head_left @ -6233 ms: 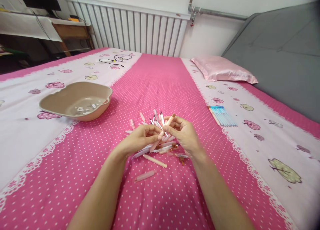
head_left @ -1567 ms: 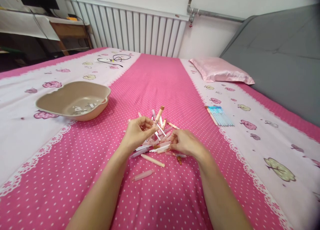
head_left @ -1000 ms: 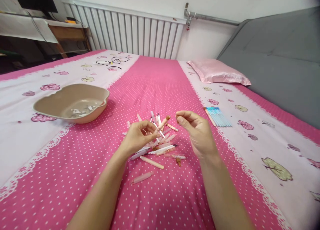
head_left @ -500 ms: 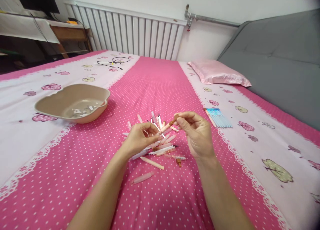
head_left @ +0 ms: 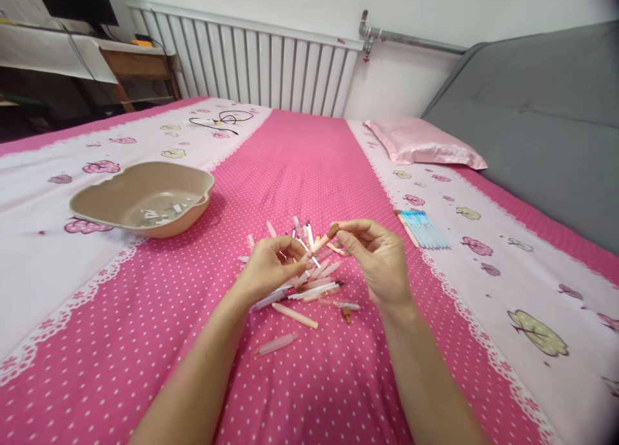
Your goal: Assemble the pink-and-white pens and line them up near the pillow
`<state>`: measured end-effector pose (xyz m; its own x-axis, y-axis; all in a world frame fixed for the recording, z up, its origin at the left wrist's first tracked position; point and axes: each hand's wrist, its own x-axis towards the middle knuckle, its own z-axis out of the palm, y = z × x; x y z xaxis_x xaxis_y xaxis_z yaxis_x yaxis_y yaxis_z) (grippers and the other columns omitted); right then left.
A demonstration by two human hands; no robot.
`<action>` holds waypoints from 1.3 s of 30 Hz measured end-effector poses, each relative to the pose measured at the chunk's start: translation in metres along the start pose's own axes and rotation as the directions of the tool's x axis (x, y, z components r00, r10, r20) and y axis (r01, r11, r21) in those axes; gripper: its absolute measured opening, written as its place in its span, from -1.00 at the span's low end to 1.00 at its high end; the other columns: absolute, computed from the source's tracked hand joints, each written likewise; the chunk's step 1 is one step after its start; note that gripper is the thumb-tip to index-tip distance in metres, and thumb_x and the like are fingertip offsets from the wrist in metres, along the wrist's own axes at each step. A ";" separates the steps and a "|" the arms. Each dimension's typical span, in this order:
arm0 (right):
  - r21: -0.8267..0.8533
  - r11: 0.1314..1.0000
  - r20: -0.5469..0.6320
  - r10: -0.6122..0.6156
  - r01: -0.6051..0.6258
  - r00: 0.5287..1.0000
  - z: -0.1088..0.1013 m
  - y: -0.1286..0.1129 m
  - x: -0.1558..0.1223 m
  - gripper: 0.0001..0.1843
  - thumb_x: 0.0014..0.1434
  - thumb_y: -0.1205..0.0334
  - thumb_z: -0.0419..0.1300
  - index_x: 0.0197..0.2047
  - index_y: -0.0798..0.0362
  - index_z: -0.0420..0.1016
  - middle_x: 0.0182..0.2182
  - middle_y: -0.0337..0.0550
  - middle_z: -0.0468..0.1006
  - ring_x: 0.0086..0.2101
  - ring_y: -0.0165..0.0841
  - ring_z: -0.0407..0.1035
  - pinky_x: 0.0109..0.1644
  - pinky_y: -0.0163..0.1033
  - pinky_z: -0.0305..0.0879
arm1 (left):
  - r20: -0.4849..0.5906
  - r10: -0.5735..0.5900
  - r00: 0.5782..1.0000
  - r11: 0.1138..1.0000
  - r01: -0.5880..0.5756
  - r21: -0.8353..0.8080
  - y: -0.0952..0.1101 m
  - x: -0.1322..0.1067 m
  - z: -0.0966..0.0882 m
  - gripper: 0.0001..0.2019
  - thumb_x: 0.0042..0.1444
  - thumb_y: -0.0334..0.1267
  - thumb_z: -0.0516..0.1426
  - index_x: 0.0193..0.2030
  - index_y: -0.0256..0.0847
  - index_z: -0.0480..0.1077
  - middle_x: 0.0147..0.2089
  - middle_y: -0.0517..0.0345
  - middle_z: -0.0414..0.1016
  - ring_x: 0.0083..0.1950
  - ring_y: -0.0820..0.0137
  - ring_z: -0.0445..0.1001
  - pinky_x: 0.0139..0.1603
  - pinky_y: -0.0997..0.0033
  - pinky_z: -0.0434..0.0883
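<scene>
So the pen (head_left: 320, 242) is hanging tilted over the pile (head_left: 319, 285), brown end (head_left: 334, 229) up and pointing right. Fingers of the left hand (head_left: 271, 264) are clamping its lower part, and those of the right hand (head_left: 382, 255) are pinching the brown end. What's worrying me is a slip: both grips are looking like fingertip stuff on a skinny barrel, so I'm guessing a crooked tug could be sending the brown end flying, or dropping the pen among its lookalikes. A white stick (head_left: 315, 262) is poking out by the left fingers, and I'm not able to tell if it's being held or just lying there. The pile is crowding the space below, with the left hand hiding some of it, so a low wrist could be knocking stuff loose. Nearer the camera, a cream pen (head_left: 294, 315) and a pink pen (head_left: 276, 345) are lying on the bed (head_left: 319, 400), and any pull on the cloth could be rolling them. A brown piece (head_left: 345, 315) is sitting just beside the pile. Farther out, the basin (head_left: 130, 184) is holding white bits (head_left: 162, 214) on the left and some blue pens (head_left: 425, 229) are lying in a row on the right, neither really getting in the way. A cable (head_left: 227, 117) and a pillow (head_left: 423, 142) are lying well back.
</scene>
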<state>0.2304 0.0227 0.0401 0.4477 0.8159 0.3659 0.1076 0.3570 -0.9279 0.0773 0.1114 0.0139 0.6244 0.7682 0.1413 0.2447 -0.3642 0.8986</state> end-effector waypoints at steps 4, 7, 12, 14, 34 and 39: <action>0.007 1.000 0.022 -0.020 0.020 1.000 0.001 -0.001 0.000 -0.88 0.05 0.28 0.25 -0.27 0.01 0.51 -0.30 -0.21 0.59 -0.37 -0.44 0.46 -0.29 -0.29 0.41 | 0.012 -0.005 1.000 1.000 0.005 -0.027 0.001 -0.001 0.000 -0.81 -0.11 -0.18 0.23 -0.42 -0.28 0.43 -0.48 0.15 0.48 -0.48 0.48 0.39 -0.43 0.49 0.30; 0.007 0.999 0.004 -0.034 0.034 0.999 0.002 0.001 0.000 -0.88 0.04 0.28 0.25 -0.28 0.01 0.51 -0.33 -0.22 0.59 -0.40 -0.44 0.45 -0.31 -0.29 0.41 | 0.011 -0.003 1.000 1.000 0.004 -0.021 0.001 -0.001 0.000 -0.81 -0.11 -0.19 0.23 -0.42 -0.29 0.43 -0.47 0.14 0.48 -0.47 0.48 0.39 -0.42 0.48 0.31; -0.028 0.999 -0.037 -0.047 0.046 0.998 0.003 0.003 0.000 -0.86 0.02 0.24 0.27 -0.29 0.03 0.49 -0.33 -0.18 0.59 -0.33 -0.38 0.47 -0.27 -0.25 0.42 | 0.033 -0.002 0.999 0.999 0.004 -0.052 -0.002 -0.001 0.001 -0.78 -0.12 -0.16 0.24 -0.41 -0.30 0.43 -0.49 0.14 0.48 -0.48 0.48 0.40 -0.43 0.49 0.32; -0.013 0.999 -0.039 -0.045 0.044 0.998 0.003 0.003 0.000 -0.79 0.00 0.22 0.29 -0.24 0.02 0.48 -0.29 -0.16 0.58 -0.28 -0.35 0.48 -0.26 -0.25 0.43 | 0.037 -0.004 0.999 0.997 0.007 -0.078 -0.001 -0.001 0.001 -0.78 -0.12 -0.16 0.24 -0.41 -0.30 0.43 -0.49 0.13 0.48 -0.49 0.47 0.41 -0.44 0.49 0.32; -0.197 0.913 0.255 0.399 -0.356 0.881 0.031 0.043 -0.014 -0.77 -0.12 0.23 0.31 -0.40 0.04 0.33 -0.51 -0.25 0.51 -0.52 -0.36 0.47 -0.50 -0.29 0.42 | -0.176 -0.106 0.979 0.886 0.012 -0.464 0.007 0.001 -0.003 -0.73 -0.20 -0.16 0.30 -0.40 -0.29 0.43 -0.44 0.15 0.53 -0.42 0.45 0.49 -0.40 0.51 0.40; -0.257 0.919 0.216 0.357 -0.300 0.909 0.030 0.041 -0.013 -0.79 -0.09 0.19 0.30 -0.38 0.06 0.39 -0.49 -0.20 0.54 -0.50 -0.34 0.47 -0.42 -0.25 0.43 | -0.216 -0.137 0.967 0.893 0.026 -0.449 0.007 0.001 -0.003 -0.70 -0.23 -0.14 0.31 -0.40 -0.28 0.42 -0.46 0.15 0.53 -0.44 0.44 0.48 -0.44 0.51 0.38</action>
<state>0.2030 0.0406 -0.0005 0.2536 0.9672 0.0170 0.1924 -0.0332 -0.9808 0.0772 0.1115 0.0214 0.4095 0.9064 0.1032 -0.0982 -0.0687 0.9928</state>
